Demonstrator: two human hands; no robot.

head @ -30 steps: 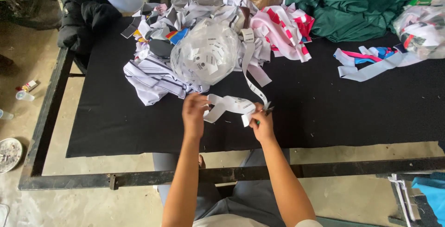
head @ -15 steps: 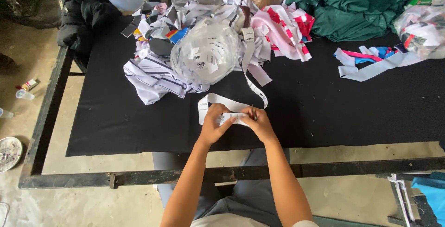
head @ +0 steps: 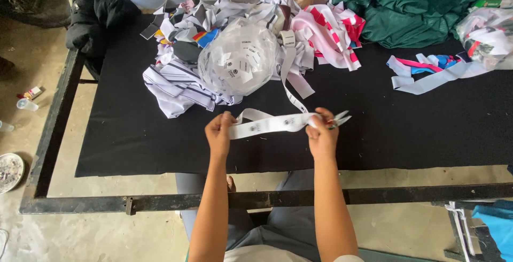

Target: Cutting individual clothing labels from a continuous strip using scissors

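Label tape (head: 270, 124) stretched taut between both hands just above the black desk (head: 133, 133). Left hand (head: 220, 133) pinched one end; right hand (head: 322, 132) clenched the other together with small snips (head: 338, 117), whose blades risked nicking the tape.

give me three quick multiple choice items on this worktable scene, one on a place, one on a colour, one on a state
1. Where does the clear bag of small labels lie?
A. on the floor
B. on the black table cover, beyond the hands
C. on the person's lap

2. What colour is the bundled cloth at the far right?
A. dark green
B. yellow
C. orange

3. How is the white label strip held?
A. rolled up tight
B. lying untouched
C. stretched between both hands

Answers:
1 B, it sits above the hands on the black table cover.
2 A, its folds are dark green.
3 C, the left hand and right hand each grip an end.
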